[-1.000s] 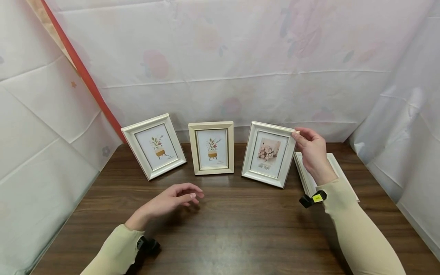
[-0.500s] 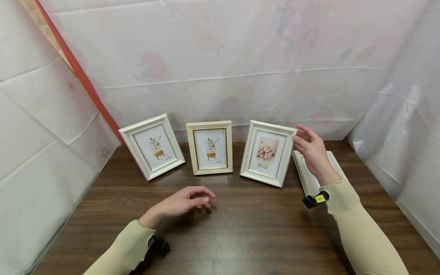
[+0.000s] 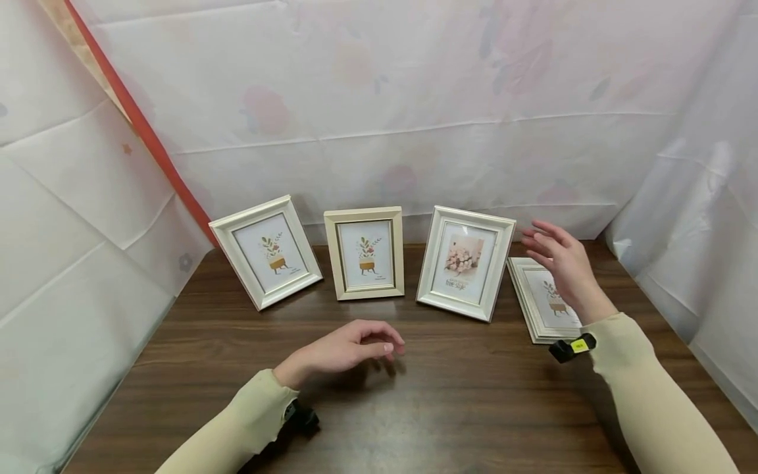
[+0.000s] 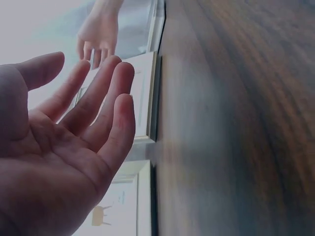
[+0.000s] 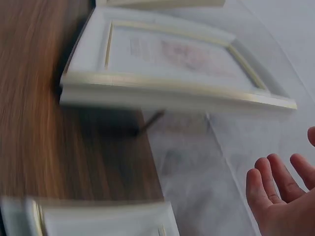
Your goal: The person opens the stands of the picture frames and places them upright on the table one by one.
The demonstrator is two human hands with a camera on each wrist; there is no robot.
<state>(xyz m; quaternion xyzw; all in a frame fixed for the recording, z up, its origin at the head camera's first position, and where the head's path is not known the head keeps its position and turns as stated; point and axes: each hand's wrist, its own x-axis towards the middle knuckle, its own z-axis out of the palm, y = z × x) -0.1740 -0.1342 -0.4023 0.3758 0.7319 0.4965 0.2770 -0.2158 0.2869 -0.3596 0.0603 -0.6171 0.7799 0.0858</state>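
Three picture frames stand in a row at the back. The left white picture frame (image 3: 276, 253) and middle cream picture frame (image 3: 366, 253) show potted-plant prints; the right white picture frame (image 3: 464, 257) shows pink flowers. My right hand (image 3: 562, 266) hovers just right of the pink-flower frame with loosely bent fingers, holding nothing. In the right wrist view, a gap separates the hand (image 5: 283, 196) from that frame (image 5: 177, 91). My left hand (image 3: 343, 349) is over the table in front of the middle frame, fingers relaxed and nothing in them.
Beneath the right hand, another white picture frame (image 3: 537, 309) with a plant print lies flat, its side showing layered edges. The dark wooden table (image 3: 426, 408) ends at a pale patterned cloth (image 3: 355, 85) behind. A red strip (image 3: 139, 125) runs down the cloth at left.
My right hand has let go of the pink-flower frame's upper right corner and drawn off to the right. The left hand has drifted right. The standing frames hold their places.
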